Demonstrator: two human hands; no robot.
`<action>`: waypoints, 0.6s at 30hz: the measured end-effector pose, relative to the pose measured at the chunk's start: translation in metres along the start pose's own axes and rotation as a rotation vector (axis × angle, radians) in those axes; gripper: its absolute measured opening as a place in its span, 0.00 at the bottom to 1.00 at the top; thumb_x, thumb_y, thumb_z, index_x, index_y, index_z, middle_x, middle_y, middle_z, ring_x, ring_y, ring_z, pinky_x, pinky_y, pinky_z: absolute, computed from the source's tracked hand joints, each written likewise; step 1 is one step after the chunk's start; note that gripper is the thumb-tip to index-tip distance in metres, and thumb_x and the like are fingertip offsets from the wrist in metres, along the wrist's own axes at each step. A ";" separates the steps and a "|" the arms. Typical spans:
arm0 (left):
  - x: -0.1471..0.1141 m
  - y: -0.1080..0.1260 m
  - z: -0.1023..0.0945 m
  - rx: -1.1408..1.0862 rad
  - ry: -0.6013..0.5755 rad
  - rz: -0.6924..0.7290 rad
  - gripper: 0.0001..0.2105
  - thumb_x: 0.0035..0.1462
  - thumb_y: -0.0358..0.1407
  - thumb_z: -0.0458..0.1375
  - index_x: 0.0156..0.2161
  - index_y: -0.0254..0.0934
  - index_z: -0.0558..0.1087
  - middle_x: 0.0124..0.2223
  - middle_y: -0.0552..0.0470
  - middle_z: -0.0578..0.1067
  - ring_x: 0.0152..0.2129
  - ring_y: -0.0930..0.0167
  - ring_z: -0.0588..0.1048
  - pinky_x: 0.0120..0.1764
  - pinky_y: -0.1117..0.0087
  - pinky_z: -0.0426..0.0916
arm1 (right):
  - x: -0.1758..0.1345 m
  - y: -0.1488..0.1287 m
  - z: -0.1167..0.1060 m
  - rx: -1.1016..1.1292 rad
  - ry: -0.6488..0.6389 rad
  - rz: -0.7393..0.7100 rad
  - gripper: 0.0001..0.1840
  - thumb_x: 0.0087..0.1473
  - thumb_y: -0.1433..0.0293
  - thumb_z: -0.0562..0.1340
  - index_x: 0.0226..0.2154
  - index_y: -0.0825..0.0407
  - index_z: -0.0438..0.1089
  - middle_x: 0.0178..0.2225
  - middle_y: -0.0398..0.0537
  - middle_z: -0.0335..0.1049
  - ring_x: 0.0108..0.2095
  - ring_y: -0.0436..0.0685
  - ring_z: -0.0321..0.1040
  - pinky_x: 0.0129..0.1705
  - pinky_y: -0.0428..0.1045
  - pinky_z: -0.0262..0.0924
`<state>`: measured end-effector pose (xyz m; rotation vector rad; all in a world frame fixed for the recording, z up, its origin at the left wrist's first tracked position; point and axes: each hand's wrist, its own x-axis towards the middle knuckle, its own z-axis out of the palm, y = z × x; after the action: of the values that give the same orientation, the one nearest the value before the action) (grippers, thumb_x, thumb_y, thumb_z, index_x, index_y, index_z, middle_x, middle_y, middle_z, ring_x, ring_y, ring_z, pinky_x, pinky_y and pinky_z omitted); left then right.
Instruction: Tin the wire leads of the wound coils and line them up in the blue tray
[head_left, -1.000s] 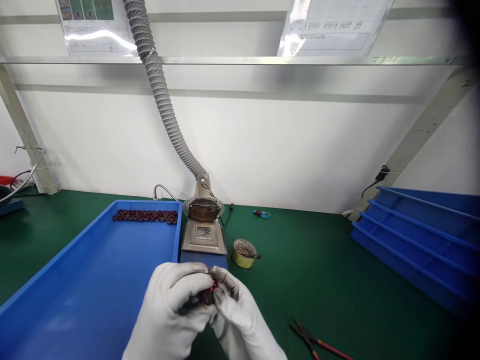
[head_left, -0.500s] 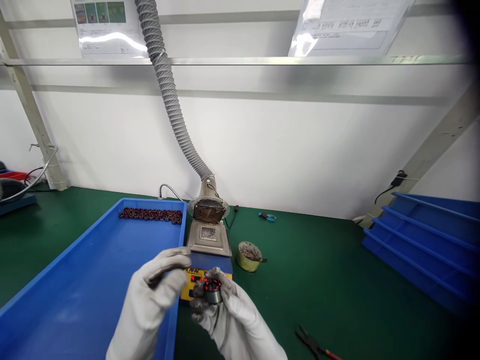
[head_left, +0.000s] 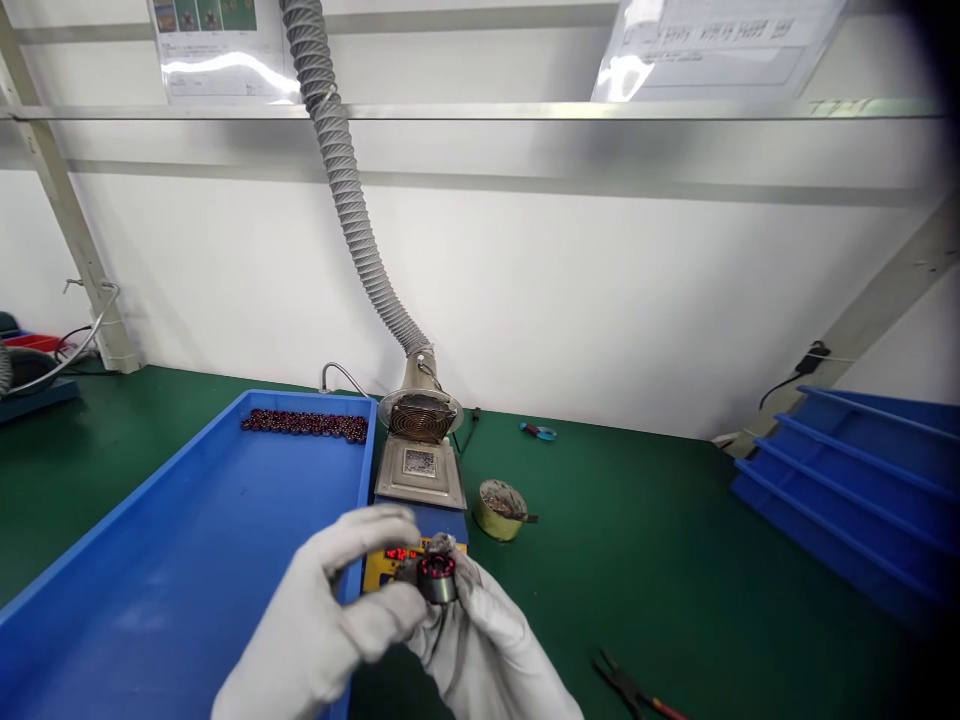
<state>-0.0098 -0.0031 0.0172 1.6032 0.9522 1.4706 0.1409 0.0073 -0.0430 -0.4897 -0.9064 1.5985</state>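
Observation:
My right hand (head_left: 491,635), in a white glove with darkened fingertips, is closed on a small wound motor stator (head_left: 437,586). The stator has a grey metal ring for a side and dark, reddish windings on top. My left hand (head_left: 330,600), also gloved, curves its thumb and fingers apart just left of the stator; nothing shows between them. Its fingertips come close to the stator, and I cannot tell if they touch it. Behind both hands stands a soldering hot plate (head_left: 420,475) with a blue and yellow body and a red lit display, partly hidden.
Left lies a long blue tray (head_left: 187,530) with rows of small dark red parts (head_left: 304,424). A round tin (head_left: 500,512) stands right of the hot plate, under a grey duct hose (head_left: 352,200). Pliers (head_left: 630,688), blue cutters (head_left: 538,432) and stacked blue trays (head_left: 847,490) are at right.
My left hand has moved right toward the stator, and its thumb and fingers have spread apart. My right hand still holds the stator. The view has shifted slightly.

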 end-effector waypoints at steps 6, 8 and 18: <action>-0.005 0.003 0.013 -0.394 0.027 -0.212 0.11 0.42 0.21 0.56 0.22 0.39 0.76 0.30 0.56 0.78 0.30 0.72 0.76 0.32 0.79 0.70 | 0.021 -0.005 -0.011 0.053 -0.102 0.201 0.07 0.43 0.64 0.65 0.26 0.50 0.71 0.23 0.39 0.74 0.27 0.50 0.72 0.35 0.48 0.66; -0.005 0.000 0.009 -0.506 0.166 -0.196 0.09 0.42 0.24 0.59 0.22 0.41 0.77 0.30 0.57 0.79 0.32 0.72 0.76 0.33 0.80 0.70 | 0.019 -0.004 -0.011 0.097 -0.128 0.249 0.06 0.44 0.64 0.65 0.26 0.49 0.71 0.23 0.39 0.74 0.26 0.50 0.72 0.34 0.47 0.66; -0.002 0.017 0.008 -0.095 -0.100 -0.181 0.11 0.41 0.21 0.56 0.24 0.40 0.77 0.34 0.52 0.78 0.34 0.68 0.75 0.35 0.75 0.69 | 0.006 0.003 -0.004 -0.080 0.028 -0.033 0.12 0.42 0.61 0.65 0.31 0.49 0.71 0.28 0.45 0.74 0.28 0.55 0.72 0.30 0.50 0.68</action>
<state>-0.0013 -0.0127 0.0310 1.4672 0.9308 1.2813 0.1404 0.0137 -0.0466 -0.5490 -0.9561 1.5262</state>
